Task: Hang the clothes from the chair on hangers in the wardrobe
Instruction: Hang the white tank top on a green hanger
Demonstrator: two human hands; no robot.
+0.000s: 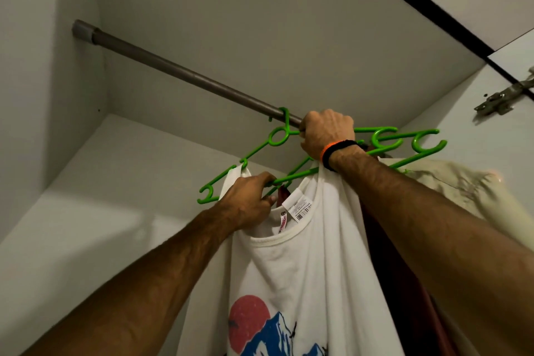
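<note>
- White T-shirt (303,269), red sun + blue mountain print: hangs centre-frame on a green hanger (260,180), below the rail (179,69), which runs from 10 o'clock down to the fists. Neck label visible inside collar.
- Handling, my read: shirt is light, soft, floppy; won't hold shape, slides off a smooth plastic arm easily. Best held via the hanger, not the cloth: one grip near the hook, one on the shoulder arm to steady it.
- Hanger looks thin, stiff, prob. a bit springy; hook is the bit that must seat over the rail.
- Left hand (248,205), at 9 o'clock of the collar: fingers curled round the hanger's lower arm, pinching it w/ some shirt fabric at the neck.
- Right hand (326,133), at 12 o'clock of the shirt: tight fist closed at the rail. It seems to grip a hanger hook; can't tell exactly which one. Orange/black bands (338,152) on wrist.
- More green hangers (404,139) bunched at 3 o'clock of that fist; a beige garment (450,188) and a dark red garment (398,283) hang behind.
- Hidden/unclear: hook under the fist, so whether it's already over the rail is unknown. Shirt's right shoulder is covered by the forearm. Shirt hem cut off at bottom edge. Chair not in view.
- Door hinge (502,98) at 2 o'clock, wardrobe wall (43,95) at 9.
</note>
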